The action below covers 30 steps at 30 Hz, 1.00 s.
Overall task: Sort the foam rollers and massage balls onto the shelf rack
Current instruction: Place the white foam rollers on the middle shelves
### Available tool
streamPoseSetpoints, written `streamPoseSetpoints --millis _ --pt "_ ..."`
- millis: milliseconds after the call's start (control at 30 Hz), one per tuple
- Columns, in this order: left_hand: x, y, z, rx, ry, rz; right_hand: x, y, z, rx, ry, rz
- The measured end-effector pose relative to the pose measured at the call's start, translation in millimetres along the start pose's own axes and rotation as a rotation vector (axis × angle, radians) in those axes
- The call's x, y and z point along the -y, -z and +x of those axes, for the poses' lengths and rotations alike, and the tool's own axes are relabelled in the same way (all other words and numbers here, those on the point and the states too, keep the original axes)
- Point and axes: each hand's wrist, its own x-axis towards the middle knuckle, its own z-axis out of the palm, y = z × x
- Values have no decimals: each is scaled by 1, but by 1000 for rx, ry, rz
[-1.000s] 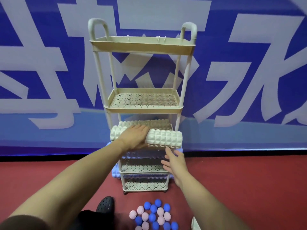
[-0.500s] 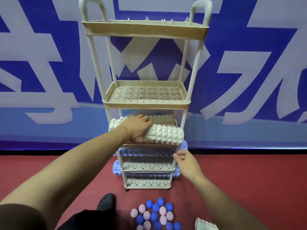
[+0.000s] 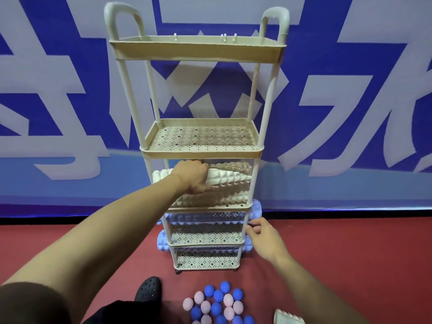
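Below, massage balls [image 3: 216, 305] (blue, pink), black shoe [image 3: 148, 289], red floor [image 3: 350, 253]

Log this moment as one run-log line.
left hand: grips white roller on third tier | right hand: at shelf rack right post, grip unclear | massage balls: on floor

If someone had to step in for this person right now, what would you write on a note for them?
Left hand: grips a white foam roller, pushing it onto the rack's third shelf, atop other white rollers.
Right hand: at the rack's right post, beside the blue roller; whether it grips the post I cannot tell.
Done: blue rollers lie on the two lowest shelves.
Left: seat this roller; another white roller lies on the floor at the lower right; the blue and pink spiky balls wait on the floor. Top two shelves look unfilled.
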Motion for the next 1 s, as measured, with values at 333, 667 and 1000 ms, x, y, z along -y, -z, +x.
streamPoseSetpoints --millis 333,667,1000 --pt "-9 -28 36 42 -4 -148 -34 19 7 10 -55 -72" --pt "-7 -62 47 160 78 -212 -65 11 25 438 -135 -486" --pt "-21 -60 32 154 202 -178 -94 10 8 510 -204 -489"
